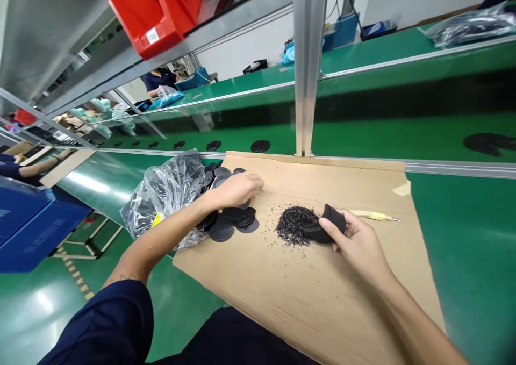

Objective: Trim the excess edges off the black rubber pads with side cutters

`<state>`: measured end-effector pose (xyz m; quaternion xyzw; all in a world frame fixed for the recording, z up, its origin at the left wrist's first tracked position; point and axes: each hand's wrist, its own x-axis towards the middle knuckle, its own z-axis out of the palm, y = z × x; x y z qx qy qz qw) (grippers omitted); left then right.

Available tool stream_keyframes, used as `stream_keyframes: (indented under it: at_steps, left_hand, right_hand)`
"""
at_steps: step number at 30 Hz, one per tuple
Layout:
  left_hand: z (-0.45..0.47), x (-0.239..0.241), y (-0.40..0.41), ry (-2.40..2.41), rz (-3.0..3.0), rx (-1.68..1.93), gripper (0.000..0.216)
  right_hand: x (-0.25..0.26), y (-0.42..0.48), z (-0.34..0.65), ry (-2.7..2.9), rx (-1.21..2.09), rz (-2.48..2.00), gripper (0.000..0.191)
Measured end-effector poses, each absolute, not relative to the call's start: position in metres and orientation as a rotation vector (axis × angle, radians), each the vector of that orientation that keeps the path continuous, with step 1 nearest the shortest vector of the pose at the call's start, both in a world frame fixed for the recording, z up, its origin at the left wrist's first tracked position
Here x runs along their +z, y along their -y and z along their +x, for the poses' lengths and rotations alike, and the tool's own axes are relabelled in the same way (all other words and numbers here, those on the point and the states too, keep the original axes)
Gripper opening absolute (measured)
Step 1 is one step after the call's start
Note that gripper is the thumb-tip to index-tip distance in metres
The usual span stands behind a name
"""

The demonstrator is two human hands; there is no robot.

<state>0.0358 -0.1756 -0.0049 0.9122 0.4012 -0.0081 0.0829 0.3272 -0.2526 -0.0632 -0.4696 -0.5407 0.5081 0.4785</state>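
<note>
My left hand (236, 188) rests palm down on a heap of flat black discs (231, 221) at the left edge of a brown cardboard sheet (306, 295), fingers curled over the discs. My right hand (357, 241) grips a bent black disc (324, 226) beside a small mound of black crumbs (293, 223) in the middle of the cardboard. A clear plastic bag (165, 195) with more black discs lies left of the heap, under my left forearm.
A thin pale stick (373, 215) lies on the cardboard just beyond my right hand. An aluminium post (306, 64) rises behind the sheet. Black discs (260, 146) ride the green conveyor (382, 136). Red bins (155, 10) sit overhead, a blue crate (32, 225) at left. Another person's arm (44, 163) shows at far left.
</note>
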Motion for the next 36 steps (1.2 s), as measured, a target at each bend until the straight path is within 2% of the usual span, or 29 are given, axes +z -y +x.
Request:
stream_keyframes:
  at_steps: [1,5,7,10,12,16,19,23,26,31,36]
  left_hand:
    - [0.022,-0.003,0.171,-1.231,2.715,-0.077,0.012]
    - [-0.007,-0.004,0.164,-1.235,2.673,-0.141,0.032]
    - [-0.008,-0.005,0.165,-1.248,2.668,-0.132,0.028]
    - [-0.005,0.000,0.170,-1.264,2.673,-0.056,0.007]
    - [-0.004,0.005,0.173,-1.275,2.674,0.017,0.008]
    - [-0.002,0.005,0.180,-1.359,2.646,0.273,0.014]
    - [0.006,-0.004,0.191,-1.363,2.690,0.597,0.015]
    - [0.035,-0.023,0.218,-1.174,2.796,1.196,0.015]
    - [0.065,-0.039,0.235,-0.964,2.825,1.413,0.019]
    - [0.103,-0.061,0.249,-0.861,2.711,1.306,0.032]
    - [0.105,-0.059,0.255,-0.895,2.372,1.188,0.031]
  right_hand:
    - [-0.063,0.252,0.327,1.303,1.226,-1.170,0.052]
    - [-0.060,0.251,0.328,1.265,1.235,-1.205,0.058]
    - [-0.058,0.251,0.326,1.256,1.271,-1.190,0.058]
    - [-0.058,0.253,0.324,1.238,1.309,-1.184,0.057]
    - [-0.059,0.255,0.323,1.229,1.340,-1.190,0.058]
    - [-0.063,0.256,0.323,1.207,1.421,-1.190,0.061]
    - [-0.065,0.257,0.324,1.178,1.459,-1.193,0.058]
    - [-0.062,0.259,0.323,1.151,1.535,-1.175,0.058]
    - [-0.058,0.263,0.321,1.141,1.608,-1.124,0.058]
    - [-0.057,0.268,0.318,1.081,1.660,-1.063,0.054]
    - [-0.055,0.271,0.320,1.139,1.522,-1.118,0.044]
